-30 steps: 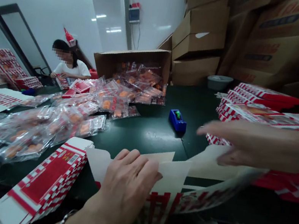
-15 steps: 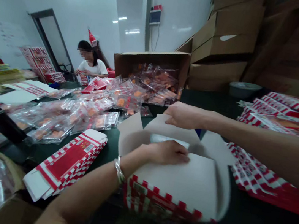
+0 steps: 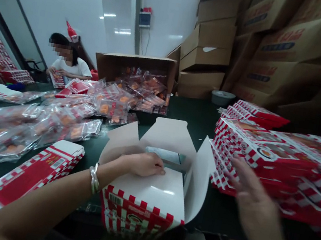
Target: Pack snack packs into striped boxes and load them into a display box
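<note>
A red-and-white striped carton (image 3: 139, 215) stands in front of me with its white flaps raised and spread. My left hand (image 3: 148, 164), a silver bangle at its wrist, is closed on the upper edge of the near flap (image 3: 164, 185). Its fingertips are partly hidden. Through the opening, something pale and shiny (image 3: 169, 156) shows inside the carton. My right hand (image 3: 252, 190), smeared by motion, holds nothing; its fingers are apart. It is beside the stacked red-and-white checked packages (image 3: 244, 151) on the right.
Clear bags of orange pieces (image 3: 64, 119) cover the left of the dark table. Folded red-and-white cartons (image 3: 32, 176) lie near my left forearm. An open cardboard box (image 3: 108, 65) of bags stands behind. A grey bowl (image 3: 222, 99) and brown cardboard boxes (image 3: 208, 58) are further back. A person (image 3: 72, 67) sits at left.
My right hand has left the carton's far flap and moved right and nearer, to the stacked packages. My left hand stays on the near flap. The view has turned right.
</note>
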The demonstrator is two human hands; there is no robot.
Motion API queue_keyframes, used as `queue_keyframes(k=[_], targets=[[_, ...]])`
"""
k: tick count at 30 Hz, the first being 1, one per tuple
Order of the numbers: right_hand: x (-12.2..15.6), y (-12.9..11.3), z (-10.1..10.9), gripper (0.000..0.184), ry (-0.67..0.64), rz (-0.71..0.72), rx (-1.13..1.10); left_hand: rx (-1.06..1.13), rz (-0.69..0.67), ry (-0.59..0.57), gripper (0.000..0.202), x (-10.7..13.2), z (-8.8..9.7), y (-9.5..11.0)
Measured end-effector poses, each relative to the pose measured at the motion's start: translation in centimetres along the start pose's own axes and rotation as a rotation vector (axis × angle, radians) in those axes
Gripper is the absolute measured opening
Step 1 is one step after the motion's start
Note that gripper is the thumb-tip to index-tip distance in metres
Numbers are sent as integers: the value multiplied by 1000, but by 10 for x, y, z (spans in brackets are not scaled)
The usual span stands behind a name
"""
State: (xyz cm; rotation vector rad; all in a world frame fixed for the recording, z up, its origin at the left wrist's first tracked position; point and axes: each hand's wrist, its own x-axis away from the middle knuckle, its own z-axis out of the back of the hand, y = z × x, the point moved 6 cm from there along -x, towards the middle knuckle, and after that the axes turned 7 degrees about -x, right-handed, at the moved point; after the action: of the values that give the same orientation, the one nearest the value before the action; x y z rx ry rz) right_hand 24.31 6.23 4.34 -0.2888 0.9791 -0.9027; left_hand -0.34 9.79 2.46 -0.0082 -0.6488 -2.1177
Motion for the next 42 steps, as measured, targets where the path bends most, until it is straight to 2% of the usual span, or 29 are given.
queue_keyframes(k=[1, 3, 5, 7, 9, 10, 11, 13, 14, 15, 16, 17, 19, 20, 22, 25, 27, 29, 31, 33, 34, 36, 39, 42], targets=[[7, -6, -18, 65, -31, 81, -60, -67, -55, 12, 28, -3, -2, 8], [10, -33, -58, 77, -209, 293, -88, -210, -159, 59, 24, -7, -4, 27], [6, -54, -83, 80, -375, 431, -18, -364, -221, 127, 22, -8, -3, 42], [0, -56, -87, 78, -411, 448, 71, -486, -254, 211, 21, -2, 3, 48], [-1, -44, -85, 76, -400, 435, 136, -495, -290, 365, 23, 18, 15, 44], [-1, -36, -85, 75, -388, 436, 156, -419, -282, 512, 23, 35, 24, 38], [1, -29, -85, 73, -371, 431, 170, -308, -245, 735, 22, 57, 36, 27], [3, -19, -88, 69, -348, 402, 187, -6, -62, 1291, 19, 114, 50, -7], [3, -17, -90, 68, -341, 384, 191, 149, 66, 1520, 22, 141, 45, -27], [3, -17, -92, 67, -338, 364, 194, 304, 170, 1586, 30, 156, 36, -43], [2, -18, -93, 66, -330, 345, 194, 428, 253, 1535, 40, 161, 25, -54], [1, -21, -94, 66, -320, 338, 190, 510, 307, 1385, 49, 157, 14, -60], [-1, -26, -95, 68, -311, 345, 188, 526, 363, 1054, 57, 141, -5, -59], [-2, -28, -95, 70, -317, 356, 192, 478, 392, 968, 57, 134, -9, -56], [-3, -32, -96, 72, -346, 392, 201, 363, 416, 915, 51, 125, -5, -50], [-4, -35, -93, 74, -368, 428, 202, 290, 386, 795, 39, 108, 13, -49], [-4, -36, -91, 76, -359, 439, 180, 193, 477, 723, 32, 100, 25, -52], [-4, -36, -91, 77, -339, 442, 133, -19, 627, 653, 27, 94, 34, -52], [-5, -35, -94, 73, -326, 438, 74, -257, 684, 564, 23, 86, 36, -44], [-5, -32, -98, 68, -323, 424, 30, -426, 623, 533, 27, 81, 33, -33], [-4, -31, -100, 67, -321, 412, 17, -464, 549, 556, 33, 80, 31, -26], [-3, -29, -102, 66, -331, 394, -5, -445, 315, 570, 50, 82, 24, -13], [-3, -28, -100, 68, -395, 372, -61, -289, -5, 355, 64, 88, 8, -1], [-7, -30, -90, 67, -468, 328, -125, -261, -83, 183, 76, 88, 7, 6]])
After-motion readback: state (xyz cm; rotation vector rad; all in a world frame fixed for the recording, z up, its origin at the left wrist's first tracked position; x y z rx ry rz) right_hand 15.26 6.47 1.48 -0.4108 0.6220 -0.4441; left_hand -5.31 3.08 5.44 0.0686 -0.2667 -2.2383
